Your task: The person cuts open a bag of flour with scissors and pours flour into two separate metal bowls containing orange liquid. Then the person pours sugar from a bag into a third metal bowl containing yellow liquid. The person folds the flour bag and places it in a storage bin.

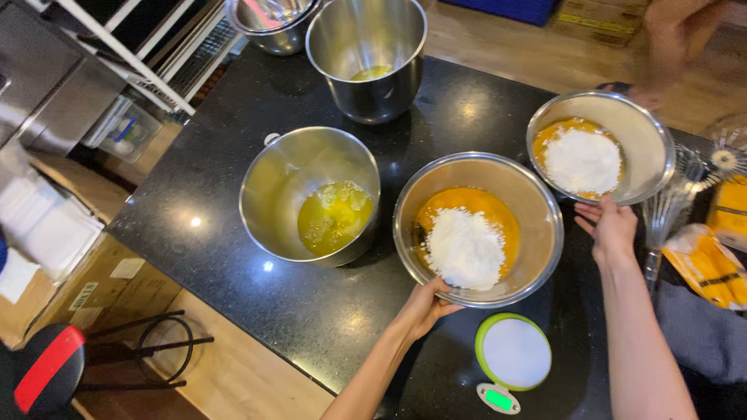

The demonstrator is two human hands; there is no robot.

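Head view. I see my left hand clasped on the near rim of the middle steel bowl, fingers curled over the edge and thumb beneath it. This bowl sits on the black stone counter and contains orange yolk mixture with a heap of white powder on top. My right hand is open, fingers spread, touching the near underside of the second steel bowl; it grips nothing that I can confirm. That bowl is tilted toward the camera and holds the same orange mixture under a white powder mound.

Surroundings: left of the middle bowl, just beside it, stands a deep steel pot with clear yellowish egg whites in the bottom. Behind it stands another deep pot with a little yellow liquid, and a further steel vessel at the counter's far edge. A round green-rimmed kitchen scale lies near the counter's front edge, directly right of my left forearm. A wire whisk lies right of my right hand, near yellow packets. Another person's hand, blurred, is above the second bowl at upper right. A black and red stool stands on the floor at lower left.
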